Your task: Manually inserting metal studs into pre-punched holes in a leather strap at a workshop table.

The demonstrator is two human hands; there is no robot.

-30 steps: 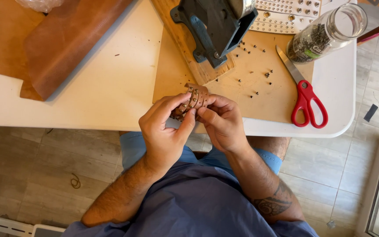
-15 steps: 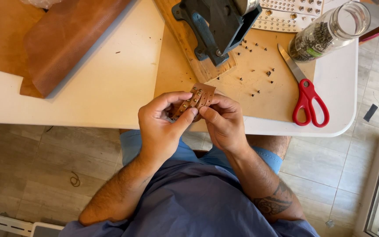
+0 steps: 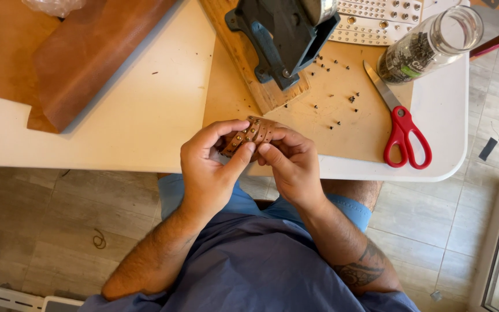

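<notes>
A small brown leather piece with metal studs [image 3: 250, 133] is held over the table's front edge between both hands. My left hand [image 3: 212, 167] grips its left side with thumb and fingers curled round it. On the right side, my right hand [image 3: 293, 162] pinches it with the thumb pressed on top. Most of the leather piece is hidden by the fingers.
On the white table [image 3: 140, 127] lie red-handled scissors [image 3: 402, 130], a dark blue metal press [image 3: 287, 34] on a wooden board, scattered small rivets [image 3: 333, 98], a glass jar of rivets [image 3: 431, 43], a studded white strip [image 3: 376, 17] and rolled brown leather [image 3: 88, 52].
The studded leather piece has been turned in my fingers, so the studs show more. Both hands stay at the table's front edge.
</notes>
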